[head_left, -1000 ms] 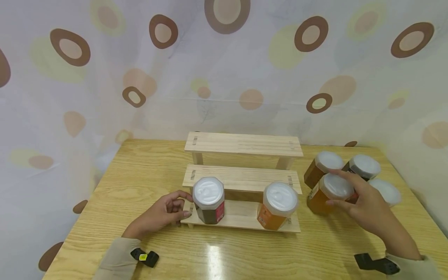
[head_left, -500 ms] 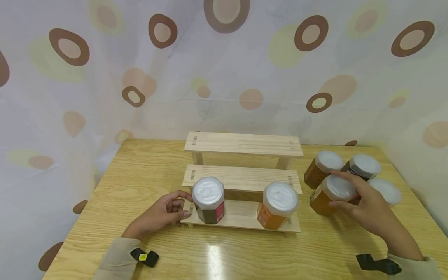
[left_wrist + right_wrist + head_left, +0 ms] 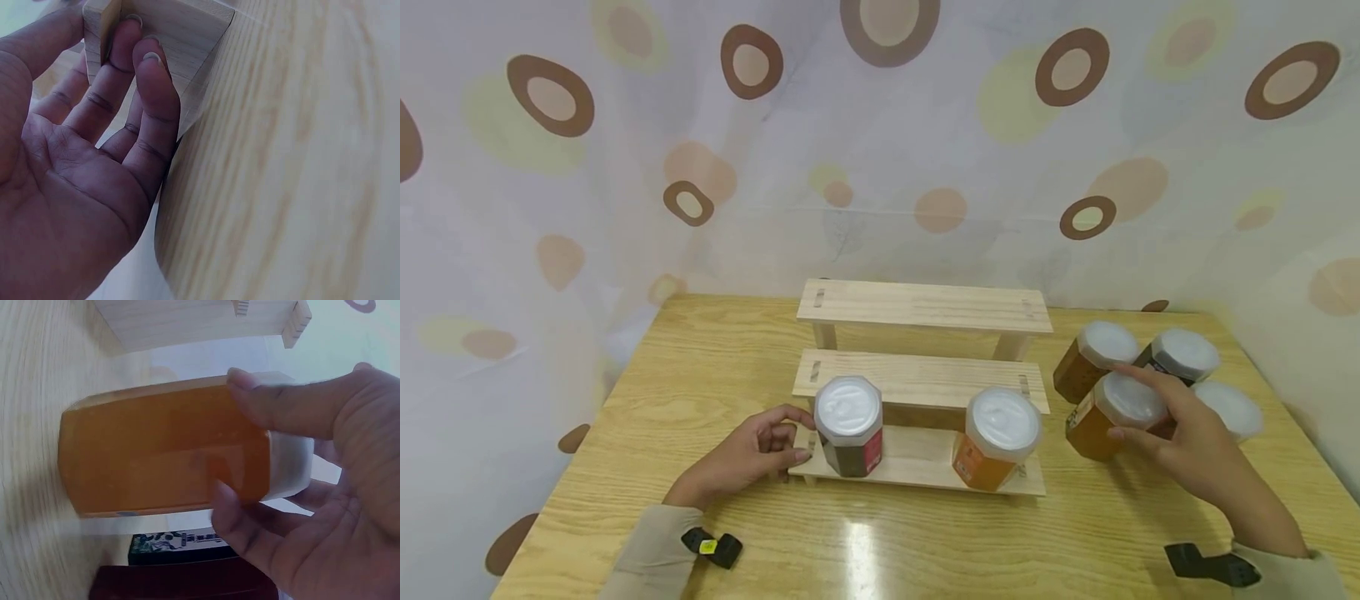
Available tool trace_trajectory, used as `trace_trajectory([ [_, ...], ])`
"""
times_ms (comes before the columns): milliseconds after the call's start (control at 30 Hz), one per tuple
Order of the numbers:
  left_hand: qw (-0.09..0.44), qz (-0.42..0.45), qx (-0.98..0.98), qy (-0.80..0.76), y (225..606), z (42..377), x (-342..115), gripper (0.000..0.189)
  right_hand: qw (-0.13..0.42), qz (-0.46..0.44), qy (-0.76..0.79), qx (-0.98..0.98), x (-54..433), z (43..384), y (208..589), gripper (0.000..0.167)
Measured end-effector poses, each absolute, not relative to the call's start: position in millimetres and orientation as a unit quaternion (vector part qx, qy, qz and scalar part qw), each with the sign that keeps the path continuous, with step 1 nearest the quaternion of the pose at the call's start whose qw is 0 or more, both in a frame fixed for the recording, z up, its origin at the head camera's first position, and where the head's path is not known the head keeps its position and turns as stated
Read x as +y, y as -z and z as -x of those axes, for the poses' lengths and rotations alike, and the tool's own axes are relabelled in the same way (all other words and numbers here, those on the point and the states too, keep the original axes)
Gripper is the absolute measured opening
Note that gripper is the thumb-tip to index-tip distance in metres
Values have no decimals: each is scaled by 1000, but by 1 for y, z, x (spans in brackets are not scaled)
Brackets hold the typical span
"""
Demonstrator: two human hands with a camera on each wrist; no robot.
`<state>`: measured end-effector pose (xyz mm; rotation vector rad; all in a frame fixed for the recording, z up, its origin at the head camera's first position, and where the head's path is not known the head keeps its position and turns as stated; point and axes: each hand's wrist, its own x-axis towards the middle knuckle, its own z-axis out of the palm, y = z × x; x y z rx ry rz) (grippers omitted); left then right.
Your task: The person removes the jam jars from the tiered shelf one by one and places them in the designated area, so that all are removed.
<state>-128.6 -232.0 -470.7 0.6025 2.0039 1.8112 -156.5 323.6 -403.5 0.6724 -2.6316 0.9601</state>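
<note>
A three-tier wooden rack (image 3: 917,379) stands mid-table. My left hand (image 3: 737,454) grips the left end of its bottom step, fingers curled around the board end (image 3: 169,37) in the left wrist view. Close beside those fingers, a dark jar with a red label (image 3: 850,454) sits on that step. An orange jar (image 3: 981,465) stands at the step's right end. To the rack's right, my right hand (image 3: 1195,450) holds an amber honey-coloured jar (image 3: 1090,429) near its whitish lid, thumb on one side and fingers on the other. Whether this jar's base touches the table is unclear.
Behind the held jar, another amber jar (image 3: 1078,371) and a dark jar (image 3: 1183,354) stand close together. A white-lidded jar (image 3: 1232,408) is partly hidden by my right hand. A patterned cloth (image 3: 880,150) hangs along the table's (image 3: 700,358) back edge.
The amber jar and my right hand have shifted slightly to the right since a second ago. My left hand keeps its place on the rack.
</note>
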Motion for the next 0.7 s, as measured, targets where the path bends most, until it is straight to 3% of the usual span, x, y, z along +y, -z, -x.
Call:
trace_trajectory([
  [467, 190, -212, 706, -649, 470, 128, -231, 38, 158, -261, -308, -901, 311, 148, 373, 69],
  [700, 187, -212, 712, -643, 470, 129, -231, 38, 153, -262, -342, -889, 295, 139, 365, 87],
])
